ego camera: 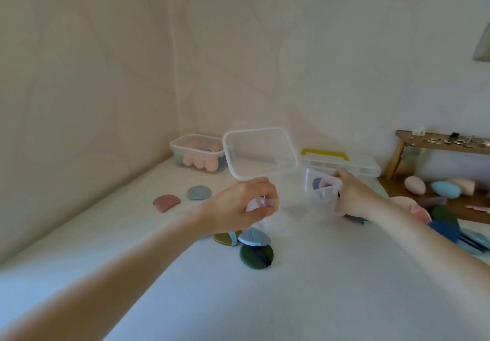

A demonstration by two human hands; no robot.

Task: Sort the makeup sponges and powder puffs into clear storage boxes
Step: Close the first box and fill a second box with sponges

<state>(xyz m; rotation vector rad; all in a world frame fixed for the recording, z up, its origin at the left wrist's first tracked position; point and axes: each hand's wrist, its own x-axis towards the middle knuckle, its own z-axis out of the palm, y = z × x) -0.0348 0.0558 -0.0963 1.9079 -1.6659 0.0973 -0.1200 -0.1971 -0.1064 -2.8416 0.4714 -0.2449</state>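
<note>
My left hand (pixel 245 206) pinches the lower edge of a clear plastic lid (pixel 261 152), which stands upright above the white bed. My right hand (pixel 350 194) grips a small clear box (pixel 322 187), tilted, with puffs showing inside. Below my left hand lie a light blue puff (pixel 254 237), a dark green puff (pixel 256 255) and a mustard puff (pixel 225 237). A rust puff (pixel 166 202) and a grey-blue puff (pixel 198 192) lie further left. A clear box (pixel 197 152) of peach sponges stands at the back.
A clear case with a yellow handle (pixel 340 164) sits behind the small box. More puffs (pixel 442 224) pile at the right bed edge. Egg-shaped sponges (pixel 445 189) lie on the wooden floor beyond. A low wooden bench (pixel 440 144) holds small items at far right.
</note>
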